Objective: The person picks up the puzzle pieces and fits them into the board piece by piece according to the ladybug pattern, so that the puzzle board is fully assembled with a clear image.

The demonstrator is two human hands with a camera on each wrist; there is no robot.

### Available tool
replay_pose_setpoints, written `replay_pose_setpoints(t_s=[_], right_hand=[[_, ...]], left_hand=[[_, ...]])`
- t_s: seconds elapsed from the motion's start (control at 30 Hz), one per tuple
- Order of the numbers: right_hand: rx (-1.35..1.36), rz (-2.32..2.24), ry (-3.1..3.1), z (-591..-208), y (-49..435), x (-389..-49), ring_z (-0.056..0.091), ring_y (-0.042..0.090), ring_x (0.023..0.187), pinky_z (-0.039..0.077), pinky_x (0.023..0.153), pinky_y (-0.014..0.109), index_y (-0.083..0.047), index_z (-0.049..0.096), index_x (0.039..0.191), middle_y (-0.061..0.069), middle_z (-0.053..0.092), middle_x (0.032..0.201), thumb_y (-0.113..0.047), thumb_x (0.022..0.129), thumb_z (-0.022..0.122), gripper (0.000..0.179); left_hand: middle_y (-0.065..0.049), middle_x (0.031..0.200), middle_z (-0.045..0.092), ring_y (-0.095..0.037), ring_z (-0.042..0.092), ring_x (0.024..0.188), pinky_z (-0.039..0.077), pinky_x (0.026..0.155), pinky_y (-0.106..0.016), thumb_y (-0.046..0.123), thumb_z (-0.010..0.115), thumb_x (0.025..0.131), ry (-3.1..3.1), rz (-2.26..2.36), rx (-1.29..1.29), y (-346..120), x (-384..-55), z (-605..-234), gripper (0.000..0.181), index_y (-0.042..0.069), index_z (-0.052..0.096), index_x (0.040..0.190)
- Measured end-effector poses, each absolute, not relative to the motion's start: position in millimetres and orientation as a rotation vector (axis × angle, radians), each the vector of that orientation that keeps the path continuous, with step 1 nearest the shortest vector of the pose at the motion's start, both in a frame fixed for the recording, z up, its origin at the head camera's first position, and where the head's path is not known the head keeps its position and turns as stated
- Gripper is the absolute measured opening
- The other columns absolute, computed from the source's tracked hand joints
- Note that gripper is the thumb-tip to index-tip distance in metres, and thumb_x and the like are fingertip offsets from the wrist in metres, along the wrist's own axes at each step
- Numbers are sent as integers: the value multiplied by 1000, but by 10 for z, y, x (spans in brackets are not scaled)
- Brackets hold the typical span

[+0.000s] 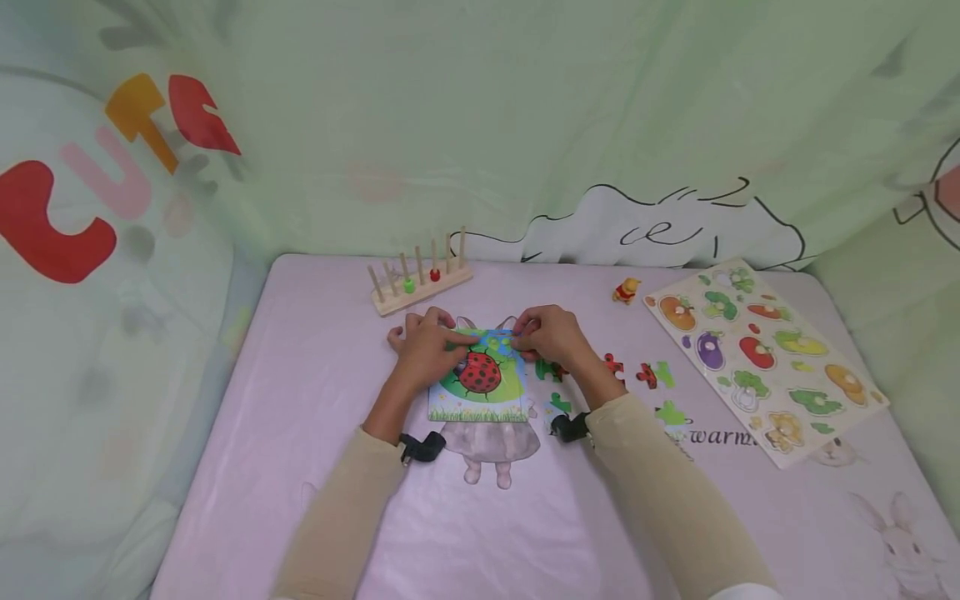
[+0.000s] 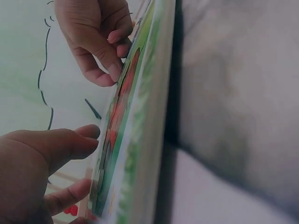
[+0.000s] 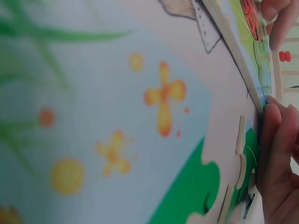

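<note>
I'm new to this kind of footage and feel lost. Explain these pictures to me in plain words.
There is no machine: the grip is simply a person's two bare hands. The wide picture comes from a camera on the head, looking forward and down. The two close, tilted pictures come from a camera on each wrist.

On the pinkish surface lies a ladybug puzzle, with loose pieces to its right. Farther back are a wooden peg rack with a green bead and a red bead, and a small bear figure. At the right is a vegetable board.

The left hand touches the puzzle near its far left corner; the right hand touches the far right corner. Whether its fingertips pinch a piece is hidden.
</note>
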State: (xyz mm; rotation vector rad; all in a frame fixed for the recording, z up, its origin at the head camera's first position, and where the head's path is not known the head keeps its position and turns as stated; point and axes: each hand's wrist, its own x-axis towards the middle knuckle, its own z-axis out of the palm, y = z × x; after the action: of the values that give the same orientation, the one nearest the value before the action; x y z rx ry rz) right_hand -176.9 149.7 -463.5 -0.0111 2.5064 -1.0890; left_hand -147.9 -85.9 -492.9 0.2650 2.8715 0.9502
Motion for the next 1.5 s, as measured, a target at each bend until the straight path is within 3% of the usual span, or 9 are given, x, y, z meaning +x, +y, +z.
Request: replay_pose_setpoints(t_s=[0.2, 0.47, 0.83, 1.5], right_hand=[[-9, -1061, 2511, -4625, 1483, -1772, 62, 11, 62, 49, 59, 23, -9, 74, 92, 1, 66, 76, -17, 89, 79, 10], [-13, -1077, 2492, -4607, 1474, -1776, 63, 10, 62, 49, 58, 22, -8, 74, 91, 0, 66, 73, -16, 89, 79, 10], [-8, -1120, 2390, -4582, 1513, -1813, 66, 11, 65, 54, 62, 22, -7, 75, 94, 2, 68, 80, -14, 89, 80, 9], [-23, -1056, 2412, -4576, 1519, -1837, 63, 12, 64, 49, 58, 23, -8, 73, 94, 0, 67, 72, -17, 89, 80, 13]], left_hand=[[1, 125, 53, -33, 36, 117, 12, 101, -72, 47, 77, 89, 2902, 915, 232, -774, -1516, -4933, 22, 42, 79, 110], [2, 133, 51, -33, 36, 123, 10, 104, -76, 54, 78, 85, 2885, 823, 260, -650, -1523, -4892, 32, 47, 75, 117], [3, 135, 50, -33, 35, 122, 10, 106, -74, 53, 76, 88, 2844, 797, 212, -578, -1518, -4840, 29, 45, 75, 116], [5, 137, 49, -34, 35, 124, 7, 110, -72, 56, 76, 87, 2834, 787, 186, -530, -1538, -4883, 31, 44, 75, 116]])
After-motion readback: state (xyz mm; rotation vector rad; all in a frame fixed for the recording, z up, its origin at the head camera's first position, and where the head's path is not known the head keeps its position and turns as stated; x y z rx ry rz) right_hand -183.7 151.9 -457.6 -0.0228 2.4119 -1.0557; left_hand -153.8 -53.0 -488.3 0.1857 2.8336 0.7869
